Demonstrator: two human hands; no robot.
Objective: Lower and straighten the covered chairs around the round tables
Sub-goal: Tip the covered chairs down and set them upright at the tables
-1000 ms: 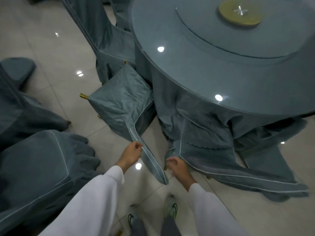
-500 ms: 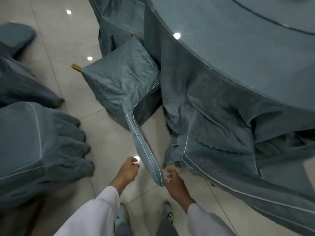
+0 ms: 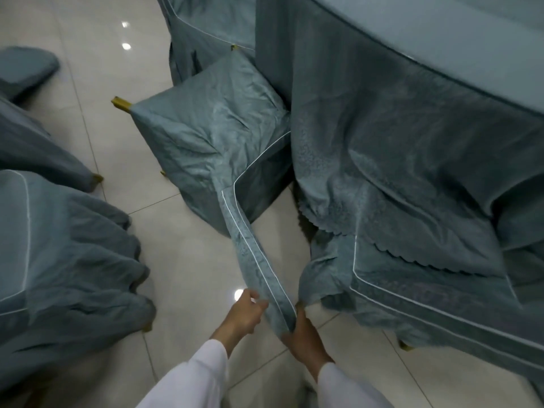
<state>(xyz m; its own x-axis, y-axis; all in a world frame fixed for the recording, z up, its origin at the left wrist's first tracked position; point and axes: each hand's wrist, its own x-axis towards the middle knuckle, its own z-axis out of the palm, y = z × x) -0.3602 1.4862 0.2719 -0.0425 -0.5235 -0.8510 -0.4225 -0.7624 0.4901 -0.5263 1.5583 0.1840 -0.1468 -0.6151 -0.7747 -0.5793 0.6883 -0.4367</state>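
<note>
A chair in a grey-blue cover (image 3: 212, 142) leans tipped against the round table (image 3: 412, 69), its gold legs sticking out to the left. Its narrow back, edged with white piping, slants down toward me. My left hand (image 3: 245, 312) grips the left side of the back's top end. My right hand (image 3: 303, 334) grips its right side from below. A second tipped covered chair (image 3: 426, 290) lies against the tablecloth on the right.
Two more covered chairs (image 3: 67, 248) crowd the left side, and another (image 3: 203, 28) stands at the back by the table. Glossy pale floor tiles (image 3: 188, 260) show between them. The tablecloth's scalloped hem (image 3: 329, 228) hangs near the chair I hold.
My view has dipped lower and closer. Both hands have closed in on the end of the chair back; the left hand, half a second ago apart from it, now holds it.
</note>
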